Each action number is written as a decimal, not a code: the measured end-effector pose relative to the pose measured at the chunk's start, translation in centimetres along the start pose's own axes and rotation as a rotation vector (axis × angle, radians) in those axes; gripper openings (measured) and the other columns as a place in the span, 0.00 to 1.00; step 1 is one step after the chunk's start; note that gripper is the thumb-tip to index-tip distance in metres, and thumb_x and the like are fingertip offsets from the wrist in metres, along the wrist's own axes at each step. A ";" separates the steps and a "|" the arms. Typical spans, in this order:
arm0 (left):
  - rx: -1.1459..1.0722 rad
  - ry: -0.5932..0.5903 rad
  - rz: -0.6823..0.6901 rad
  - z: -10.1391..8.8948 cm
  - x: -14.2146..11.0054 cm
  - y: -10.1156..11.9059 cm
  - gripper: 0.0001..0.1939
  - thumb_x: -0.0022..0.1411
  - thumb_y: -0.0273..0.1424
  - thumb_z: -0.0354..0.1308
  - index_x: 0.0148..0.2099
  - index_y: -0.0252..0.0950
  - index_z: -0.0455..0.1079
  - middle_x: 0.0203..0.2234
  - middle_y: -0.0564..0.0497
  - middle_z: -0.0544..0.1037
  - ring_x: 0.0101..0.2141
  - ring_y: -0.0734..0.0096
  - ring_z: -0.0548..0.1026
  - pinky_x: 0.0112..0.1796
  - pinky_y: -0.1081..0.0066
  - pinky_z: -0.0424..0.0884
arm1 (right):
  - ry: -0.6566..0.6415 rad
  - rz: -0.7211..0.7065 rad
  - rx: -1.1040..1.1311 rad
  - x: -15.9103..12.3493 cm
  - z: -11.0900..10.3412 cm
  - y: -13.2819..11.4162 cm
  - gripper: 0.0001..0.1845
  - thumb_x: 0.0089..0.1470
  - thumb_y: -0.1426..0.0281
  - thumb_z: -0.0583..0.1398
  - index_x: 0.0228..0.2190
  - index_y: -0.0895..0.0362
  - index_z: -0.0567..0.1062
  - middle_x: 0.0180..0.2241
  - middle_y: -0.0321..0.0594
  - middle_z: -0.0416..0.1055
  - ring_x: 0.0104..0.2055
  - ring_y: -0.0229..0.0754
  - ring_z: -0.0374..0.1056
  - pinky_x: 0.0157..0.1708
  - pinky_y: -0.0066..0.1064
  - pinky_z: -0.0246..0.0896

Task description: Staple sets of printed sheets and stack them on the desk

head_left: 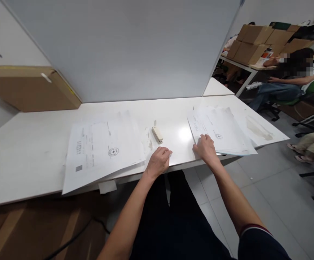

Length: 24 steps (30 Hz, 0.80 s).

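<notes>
A beige stapler [157, 135] lies on the white table between two stacks of printed paper. My left hand [158, 161] rests near the table's front edge, just below the stapler, with its fingers curled in and nothing visible in them. At the near left corner of the right paper stack [227, 133], my right hand [206, 148] has its fingers on the top sheet and its thumb at the edge. The left paper stack [94, 155] bears a round stamp and a dark square; its near corner hangs over the table edge.
A white board [135, 50] stands upright along the back of the table [24, 151]. A cardboard box [35, 88] leans at the back left. To the right, a seated person [289, 86] is near another table with stacked cardboard boxes [250, 43]. Tape residue marks the tabletop.
</notes>
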<state>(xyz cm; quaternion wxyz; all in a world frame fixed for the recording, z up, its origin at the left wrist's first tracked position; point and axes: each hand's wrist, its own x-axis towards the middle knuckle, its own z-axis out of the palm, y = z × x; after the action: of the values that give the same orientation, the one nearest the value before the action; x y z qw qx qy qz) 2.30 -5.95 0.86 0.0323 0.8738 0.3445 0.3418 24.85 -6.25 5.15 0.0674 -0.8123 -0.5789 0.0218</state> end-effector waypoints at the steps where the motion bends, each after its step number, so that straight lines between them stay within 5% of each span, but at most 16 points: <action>1: 0.003 -0.003 -0.001 0.0 0.0 0.0 0.16 0.55 0.17 0.47 0.41 0.34 0.71 0.33 0.45 0.74 0.37 0.64 0.70 0.39 0.66 0.70 | 0.017 -0.025 -0.037 -0.2 0.1 0.1 0.18 0.56 0.71 0.54 0.46 0.69 0.68 0.49 0.60 0.65 0.51 0.55 0.61 0.47 0.38 0.54; 7: -0.200 0.010 -0.152 0.0 0.1 0.3 0.14 0.57 0.21 0.48 0.42 0.34 0.72 0.35 0.45 0.76 0.40 0.64 0.72 0.43 0.63 0.70 | 0.103 -0.035 -0.114 -0.7 -1.2 0.1 0.15 0.62 0.73 0.46 0.35 0.64 0.72 0.34 0.52 0.73 0.37 0.47 0.69 0.33 0.32 0.54; 12: -0.957 -0.006 -0.790 0.2 2.4 1.8 0.20 0.60 0.39 0.54 0.50 0.32 0.68 0.40 0.41 0.77 0.37 0.66 0.76 0.42 0.62 0.72 | 0.104 -0.150 -0.104 -4.3 -1.8 -1.5 0.18 0.64 0.69 0.44 0.35 0.61 0.72 0.33 0.49 0.74 0.34 0.45 0.70 0.28 0.30 0.53; 15: -1.376 -0.077 -1.006 0.6 4.2 2.5 0.28 0.56 0.46 0.56 0.51 0.30 0.67 0.42 0.39 0.77 0.35 0.65 0.77 0.39 0.64 0.73 | 0.034 -0.311 -0.044 -7.9 -1.6 -3.5 0.17 0.63 0.72 0.45 0.35 0.59 0.72 0.33 0.48 0.74 0.34 0.45 0.70 0.29 0.29 0.54; 20: -1.320 0.028 -1.077 0.8 4.7 2.6 0.23 0.46 0.38 0.66 0.42 0.27 0.73 0.32 0.42 0.80 0.34 0.60 0.77 0.36 0.65 0.73 | -0.205 -0.548 0.350 -10.3 -3.5 -3.7 0.20 0.63 0.64 0.46 0.30 0.56 0.74 0.29 0.40 0.74 0.30 0.40 0.69 0.29 0.27 0.57; 22: -1.314 -0.062 -1.043 0.1 4.1 2.4 0.22 0.46 0.37 0.66 0.41 0.28 0.74 0.32 0.42 0.80 0.33 0.60 0.77 0.36 0.64 0.72 | -0.168 -0.429 0.510 -8.4 -4.5 -1.7 0.22 0.63 0.60 0.46 0.29 0.56 0.74 0.27 0.38 0.74 0.28 0.39 0.68 0.29 0.27 0.58; 24: -1.297 -0.182 -1.009 -1.1 3.4 2.2 0.20 0.46 0.36 0.66 0.40 0.28 0.74 0.33 0.42 0.80 0.33 0.61 0.77 0.35 0.66 0.72 | 0.041 -0.214 0.540 -5.1 -5.0 0.9 0.20 0.61 0.59 0.49 0.32 0.57 0.75 0.29 0.40 0.74 0.30 0.40 0.69 0.31 0.28 0.59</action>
<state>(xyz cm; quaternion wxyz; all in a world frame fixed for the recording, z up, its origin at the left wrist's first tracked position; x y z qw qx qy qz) 4.70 -5.68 4.32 0.7076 0.4463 0.4256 0.3449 24.57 -11.74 9.77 0.2946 -0.6997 -0.6331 0.1513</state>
